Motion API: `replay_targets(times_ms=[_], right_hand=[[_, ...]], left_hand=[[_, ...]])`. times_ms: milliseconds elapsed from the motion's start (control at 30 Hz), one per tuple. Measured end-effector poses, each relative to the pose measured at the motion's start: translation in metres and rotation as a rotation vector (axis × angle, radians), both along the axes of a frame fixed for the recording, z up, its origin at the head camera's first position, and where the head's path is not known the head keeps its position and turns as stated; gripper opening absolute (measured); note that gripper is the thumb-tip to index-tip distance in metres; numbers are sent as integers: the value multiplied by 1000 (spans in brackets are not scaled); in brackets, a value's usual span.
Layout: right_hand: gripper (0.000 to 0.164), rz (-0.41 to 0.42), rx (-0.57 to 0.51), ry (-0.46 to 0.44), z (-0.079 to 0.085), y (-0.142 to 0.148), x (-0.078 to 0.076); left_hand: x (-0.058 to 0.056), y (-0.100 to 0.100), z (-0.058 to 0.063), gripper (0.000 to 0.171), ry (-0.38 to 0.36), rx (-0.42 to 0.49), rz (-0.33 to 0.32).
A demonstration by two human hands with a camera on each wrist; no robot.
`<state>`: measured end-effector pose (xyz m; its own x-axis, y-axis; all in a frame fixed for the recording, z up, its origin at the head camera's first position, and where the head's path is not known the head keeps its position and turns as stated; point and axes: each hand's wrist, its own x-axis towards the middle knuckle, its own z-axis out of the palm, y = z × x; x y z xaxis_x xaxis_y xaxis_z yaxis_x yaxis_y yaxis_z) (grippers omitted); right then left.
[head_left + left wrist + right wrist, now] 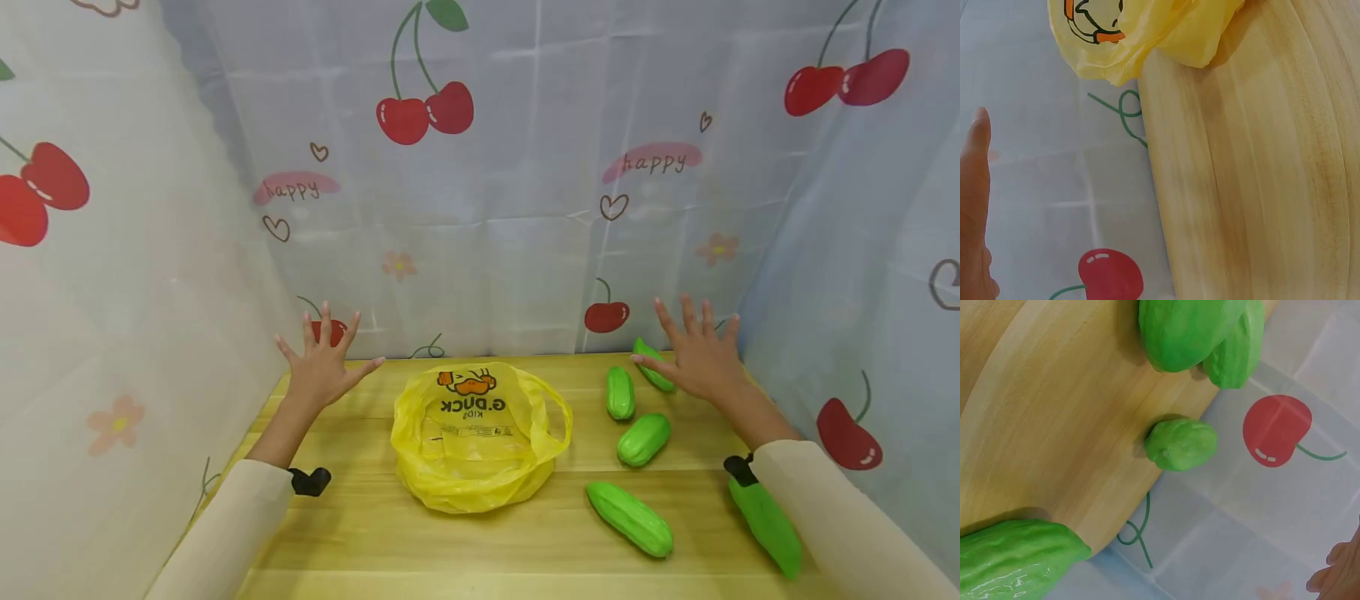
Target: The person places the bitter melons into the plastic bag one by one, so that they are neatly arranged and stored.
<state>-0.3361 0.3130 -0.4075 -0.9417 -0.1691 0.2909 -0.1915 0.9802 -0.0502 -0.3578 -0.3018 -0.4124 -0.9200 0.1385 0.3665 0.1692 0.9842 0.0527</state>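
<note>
Both hands are raised over the table with fingers spread, holding nothing. My left hand (318,375) is to the left of a yellow plastic bag (480,493); in the left wrist view part of this hand (972,212) shows at the left edge. The bag stands with its mouth wide, a duck print and mirrored lettering on its far wall. My right hand (701,360) is nearest a green ridged gourd (651,367) at the back, which it overlaps in the head view. Other such gourds lie nearby: a small one (620,393), a plump one (645,440) and a longer one (630,520).
Another long green gourd (767,527) lies at the right, partly under the right forearm in the head view. The wooden table (337,542) is bounded at the back and sides by a pale curtain (510,275) printed with cherries. Black bands circle both wrists.
</note>
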Motion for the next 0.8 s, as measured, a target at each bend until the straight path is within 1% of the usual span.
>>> replay_targets(times_ms=[133,233,333,467,533,633,733,800], right_hand=[[107,3,-11,-11,-1,0,2],[108,15,-24,-13,-1,0,5],[111,40,-50,-22,3,-3,11],[110,78,-63,-20,9,-11,24],[108,94,-60,-11,10,-14,30],[102,127,-94,-6,13,-19,40],[93,165,-132,0,15,-21,50],[86,180,-159,-7,16,-23,55]], left_hand=[[1,0,2,99,-12,20,11],[3,2,2,100,-19,52,12],[9,4,3,100,-38,81,6],[22,6,1,99,-85,170,-29],[30,8,-3,97,-115,217,-44],[41,13,-12,94,-161,264,-46],[52,19,-23,89,-193,293,-52],[58,23,-29,88,-220,329,-65]])
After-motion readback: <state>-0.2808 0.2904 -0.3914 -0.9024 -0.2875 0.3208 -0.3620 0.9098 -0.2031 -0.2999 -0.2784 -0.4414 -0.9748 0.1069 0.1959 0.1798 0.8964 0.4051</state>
